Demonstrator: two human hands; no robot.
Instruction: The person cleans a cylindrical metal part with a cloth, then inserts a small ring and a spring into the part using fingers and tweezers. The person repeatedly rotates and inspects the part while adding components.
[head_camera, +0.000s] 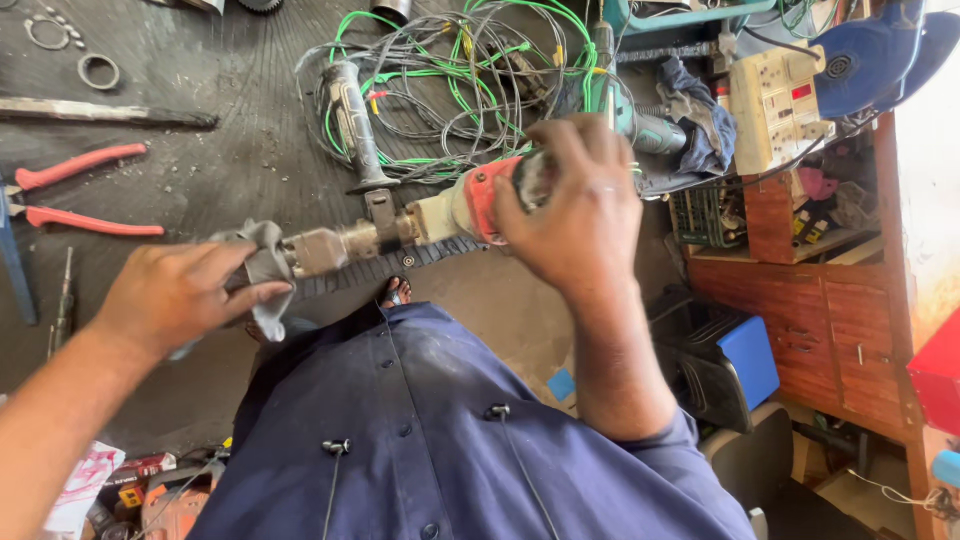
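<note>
I hold a dirty power drill (420, 222) level in front of my chest, its red and cream body to the right and its metal nose to the left. My right hand (575, 205) grips the red rear part of the drill. My left hand (175, 295) presses a grey rag (262, 270) around the drill's metal chuck end (320, 250). A black side handle (352, 125) sticks up from the drill toward the workbench. My blue buttoned shirt (440, 440) fills the lower middle.
On the dark workbench (200, 180) lie red-handled pliers (80, 190), metal rings (98, 70), a long flat bar (100, 112) and a tangle of grey and green wires (450, 80). A teal power tool (640, 125), a socket board (775, 105) and wooden drawers (820, 330) are on the right.
</note>
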